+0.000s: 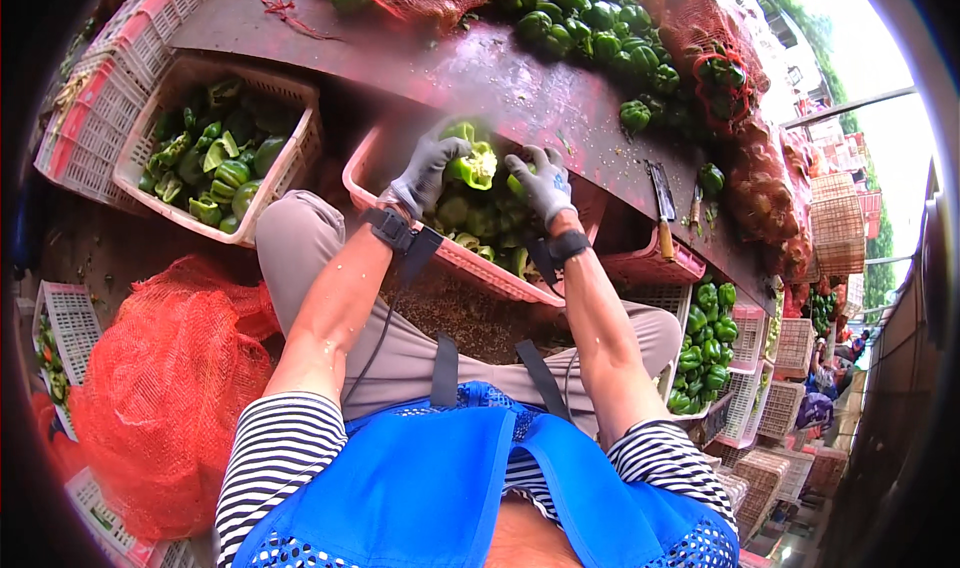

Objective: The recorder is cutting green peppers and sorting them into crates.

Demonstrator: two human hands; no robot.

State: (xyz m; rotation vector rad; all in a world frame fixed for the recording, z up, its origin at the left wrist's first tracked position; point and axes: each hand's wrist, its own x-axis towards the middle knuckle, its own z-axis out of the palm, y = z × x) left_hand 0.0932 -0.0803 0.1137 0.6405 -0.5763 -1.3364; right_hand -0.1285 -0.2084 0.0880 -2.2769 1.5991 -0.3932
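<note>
Both hands wear grey gloves and are over a pink plastic crate (470, 265) in front of me. My left hand (430, 173) is closed on a green bell pepper (476, 166) broken open, with its pale core and seeds showing. To the right, my right hand (545, 183) has its fingers curled around a green pepper piece (517, 186), partly hidden by the glove. Beneath the hands, cut green peppers (458, 213) fill the crate.
A dark table (440, 63) beyond the crate bears a heap of whole green peppers (590, 18), red mesh sacks (700, 38) and a cleaver (662, 203). At left stand a crate of peppers (290, 183) and a red net bag (175, 388). More whole peppers (708, 343) fill a crate at right.
</note>
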